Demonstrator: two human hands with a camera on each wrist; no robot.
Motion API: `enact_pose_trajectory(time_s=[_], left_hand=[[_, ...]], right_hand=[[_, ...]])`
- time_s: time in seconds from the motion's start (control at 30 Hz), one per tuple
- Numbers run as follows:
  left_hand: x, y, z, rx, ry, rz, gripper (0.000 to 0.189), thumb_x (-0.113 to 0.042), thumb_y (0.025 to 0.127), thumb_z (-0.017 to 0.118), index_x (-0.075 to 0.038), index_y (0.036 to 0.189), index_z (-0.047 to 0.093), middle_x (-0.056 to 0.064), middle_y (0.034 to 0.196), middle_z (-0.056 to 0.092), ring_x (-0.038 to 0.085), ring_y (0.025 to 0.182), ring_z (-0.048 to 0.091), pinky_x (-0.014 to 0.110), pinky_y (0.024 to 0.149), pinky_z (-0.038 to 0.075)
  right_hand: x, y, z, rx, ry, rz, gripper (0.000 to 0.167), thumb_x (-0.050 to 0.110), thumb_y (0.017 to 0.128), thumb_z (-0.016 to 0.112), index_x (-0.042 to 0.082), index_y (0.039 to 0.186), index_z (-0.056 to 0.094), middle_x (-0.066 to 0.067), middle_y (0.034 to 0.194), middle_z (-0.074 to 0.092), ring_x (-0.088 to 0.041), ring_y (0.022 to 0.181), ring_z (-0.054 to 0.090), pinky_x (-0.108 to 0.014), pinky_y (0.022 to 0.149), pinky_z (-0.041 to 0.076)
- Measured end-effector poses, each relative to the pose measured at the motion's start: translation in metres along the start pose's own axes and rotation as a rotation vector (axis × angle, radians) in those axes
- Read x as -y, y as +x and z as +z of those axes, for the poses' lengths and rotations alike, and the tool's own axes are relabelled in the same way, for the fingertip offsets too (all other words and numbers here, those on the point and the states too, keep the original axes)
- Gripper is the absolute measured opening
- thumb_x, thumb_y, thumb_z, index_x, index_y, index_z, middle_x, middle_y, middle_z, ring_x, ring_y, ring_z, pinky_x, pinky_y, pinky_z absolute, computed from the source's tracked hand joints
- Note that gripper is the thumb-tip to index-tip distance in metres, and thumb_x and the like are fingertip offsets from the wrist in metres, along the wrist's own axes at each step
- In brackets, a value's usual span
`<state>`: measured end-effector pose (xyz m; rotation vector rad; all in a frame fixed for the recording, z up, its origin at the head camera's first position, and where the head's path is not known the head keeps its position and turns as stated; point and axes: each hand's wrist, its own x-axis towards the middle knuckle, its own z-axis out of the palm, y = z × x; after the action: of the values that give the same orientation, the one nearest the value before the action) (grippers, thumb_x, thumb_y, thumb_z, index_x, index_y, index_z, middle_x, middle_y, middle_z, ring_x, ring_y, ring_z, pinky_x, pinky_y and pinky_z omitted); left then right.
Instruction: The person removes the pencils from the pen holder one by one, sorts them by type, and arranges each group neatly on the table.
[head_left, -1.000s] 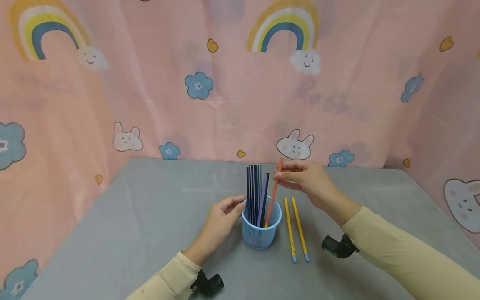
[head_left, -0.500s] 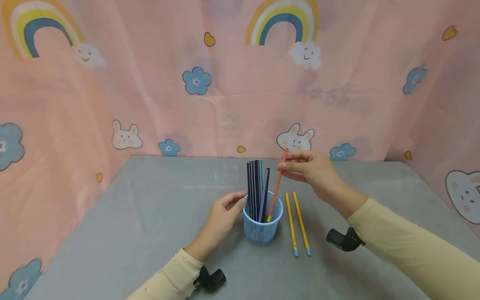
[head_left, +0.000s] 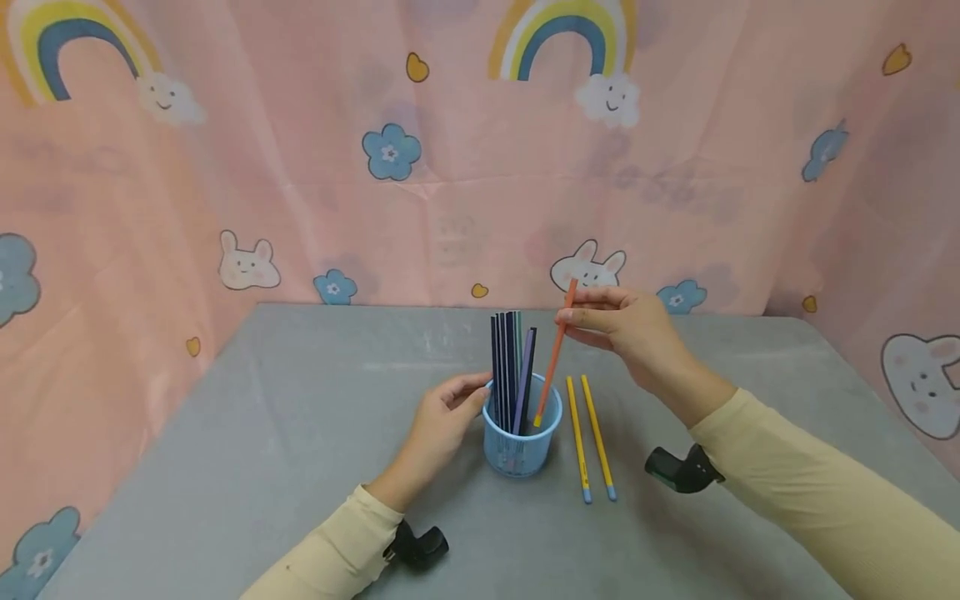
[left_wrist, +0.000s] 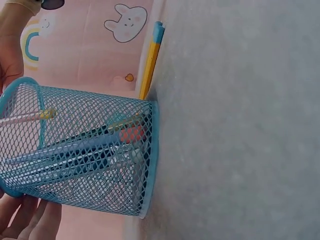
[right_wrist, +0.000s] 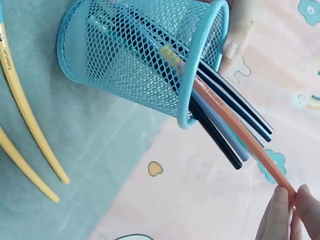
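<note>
A light-blue mesh pencil cup stands upright on the table, holding several dark pencils and a purple pencil. My left hand grips the cup's left side at the rim, its fingers lying along the mesh in the left wrist view. Thumb and fingertips of my right hand pinch an orange pencil near its upper end. This pencil slants into the cup; its yellow end is inside, below the rim and well above the base.
Two yellow pencils with blue ends, a left one and a right one, lie side by side right of the cup. The grey table meets a pink patterned curtain behind. Black wrist cameras hang under both sleeves.
My right hand has raised the orange pencil slightly, so its yellow end sits higher in the cup. My left hand keeps its grip on the cup. The head view has tilted down a little.
</note>
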<state>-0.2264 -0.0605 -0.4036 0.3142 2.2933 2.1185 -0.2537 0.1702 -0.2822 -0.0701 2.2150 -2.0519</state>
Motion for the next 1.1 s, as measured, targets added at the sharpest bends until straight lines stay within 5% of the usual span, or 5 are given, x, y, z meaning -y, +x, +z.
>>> enact_pose_trajectory(time_s=[0.37, 0.73, 1.1], left_hand=[[-0.002, 0.002, 0.001, -0.005, -0.003, 0.025, 0.029, -0.011, 0.099, 0.06, 0.001, 0.125, 0.066, 0.016, 0.126, 0.068, 0.025, 0.117, 0.064, 0.035, 0.1, 0.054], [0.002, -0.001, -0.001, -0.004, 0.005, 0.015, 0.029, -0.011, 0.098, 0.061, 0.001, 0.124, 0.066, 0.016, 0.128, 0.067, 0.024, 0.118, 0.064, 0.034, 0.1, 0.055], [0.002, 0.0, -0.001, -0.003, -0.008, 0.017, 0.029, -0.01, 0.099, 0.06, 0.002, 0.124, 0.066, 0.017, 0.129, 0.066, 0.026, 0.119, 0.063, 0.03, 0.099, 0.055]], right_hand=[[0.017, 0.001, -0.003, -0.004, -0.068, -0.053, 0.025, 0.02, 0.091, 0.073, 0.006, 0.11, 0.065, 0.012, 0.093, 0.073, -0.004, 0.088, 0.073, -0.023, 0.084, 0.058], [0.032, -0.006, -0.007, 0.053, 0.075, -0.042, 0.007, 0.017, 0.088, 0.076, 0.016, 0.094, 0.073, 0.005, 0.094, 0.074, -0.007, 0.087, 0.074, -0.023, 0.084, 0.059], [0.036, -0.009, -0.018, 0.072, 0.049, -0.098, 0.006, 0.014, 0.087, 0.077, 0.019, 0.091, 0.077, 0.007, 0.093, 0.074, -0.007, 0.087, 0.074, -0.022, 0.083, 0.06]])
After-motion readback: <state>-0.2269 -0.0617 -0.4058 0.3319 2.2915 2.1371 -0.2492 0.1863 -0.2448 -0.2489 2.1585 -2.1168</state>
